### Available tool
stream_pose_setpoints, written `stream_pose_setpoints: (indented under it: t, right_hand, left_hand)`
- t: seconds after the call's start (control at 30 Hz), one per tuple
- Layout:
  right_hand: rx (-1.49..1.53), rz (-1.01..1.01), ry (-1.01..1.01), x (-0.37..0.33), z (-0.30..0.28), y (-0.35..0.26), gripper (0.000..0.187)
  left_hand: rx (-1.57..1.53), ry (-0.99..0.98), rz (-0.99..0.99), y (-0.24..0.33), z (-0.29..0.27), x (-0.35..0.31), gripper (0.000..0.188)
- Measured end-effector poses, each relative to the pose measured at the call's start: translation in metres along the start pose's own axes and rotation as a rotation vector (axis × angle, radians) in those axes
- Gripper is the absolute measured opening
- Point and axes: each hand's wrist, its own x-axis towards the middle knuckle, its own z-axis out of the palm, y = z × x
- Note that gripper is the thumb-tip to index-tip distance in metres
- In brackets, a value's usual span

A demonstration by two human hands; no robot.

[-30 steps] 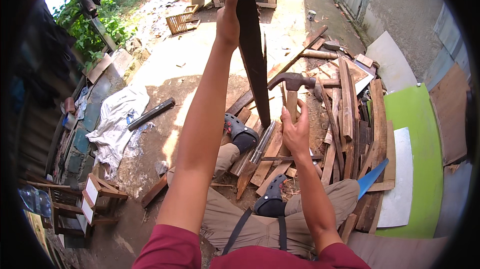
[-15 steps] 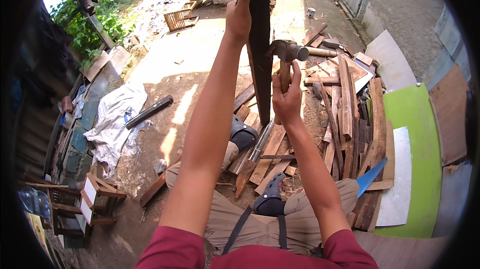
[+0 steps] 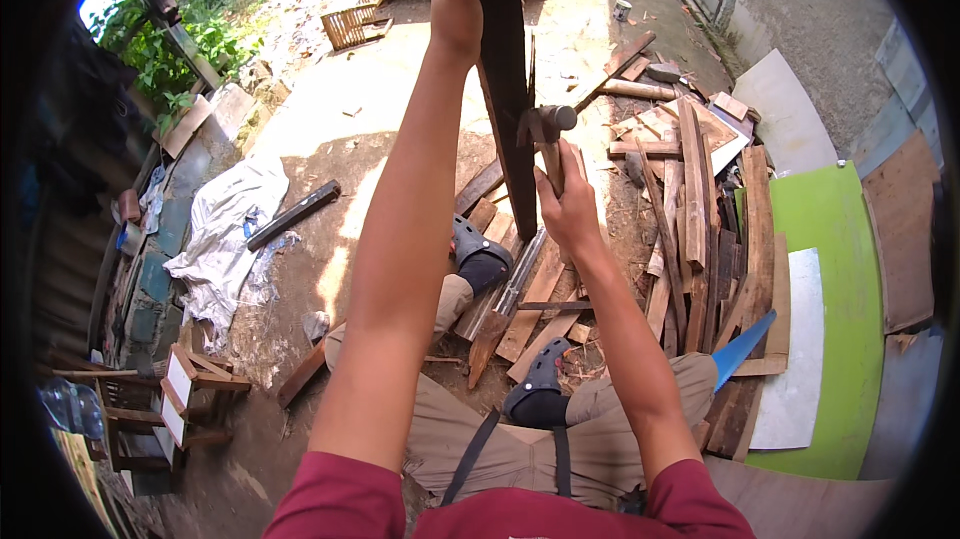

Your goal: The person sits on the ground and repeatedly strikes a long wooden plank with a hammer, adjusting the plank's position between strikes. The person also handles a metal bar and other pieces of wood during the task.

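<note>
My left hand [image 3: 458, 14] grips a long dark wooden plank [image 3: 505, 69], held upright in front of me, its upper part cut off by the picture's edge. A thin dark sliver stands along the plank's right side; I cannot tell whether it is attached. My right hand [image 3: 572, 204] is wrapped round the wooden handle of a claw hammer [image 3: 552, 120]. The claw end is against or very close to the plank's right edge; actual contact is unclear. The plank's lower end is near boards on the ground between my feet.
Stacked timber [image 3: 692, 199] lies to the right, with a blue saw blade [image 3: 742, 351] beside my knee and a green panel [image 3: 825, 289] beyond. Leftward are a white cloth [image 3: 225, 229], a dark bar [image 3: 293, 216] and a small wooden frame [image 3: 200, 394]. A slatted wooden piece [image 3: 350, 31] lies farther off.
The hammer has moved left and slightly down, its claw closer to the plank's edge. My left hand and the plank have shifted a little left and up. The thin sliver now shows.
</note>
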Motion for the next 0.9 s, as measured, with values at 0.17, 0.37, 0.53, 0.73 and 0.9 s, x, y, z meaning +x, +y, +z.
stream_pose_setpoints:
  t: [0.17,0.37,0.53,0.73,0.9]
  right_hand:
    - [0.070,-0.028,0.173,-0.004,0.005,0.000,0.057]
    - [0.012,-0.077,0.200,0.034,-0.010,-0.028,0.058]
    - [0.004,-0.047,0.099,0.035,-0.011,-0.014,0.058]
    - [-0.025,-0.035,0.084,0.027,-0.005,-0.004,0.056]
    - [0.040,-0.057,0.156,0.016,0.014,0.009,0.047]
  left_hand:
    - [-0.006,-0.014,-0.034,0.000,0.001,0.004,0.064]
    - [-0.062,-0.045,0.010,-0.001,0.001,0.004,0.063]
    - [-0.036,0.009,0.025,0.001,0.007,0.006,0.064]
    - [0.001,0.000,0.011,0.005,0.006,0.001,0.065]
    - [-0.028,-0.072,0.053,0.005,0.003,0.000,0.063]
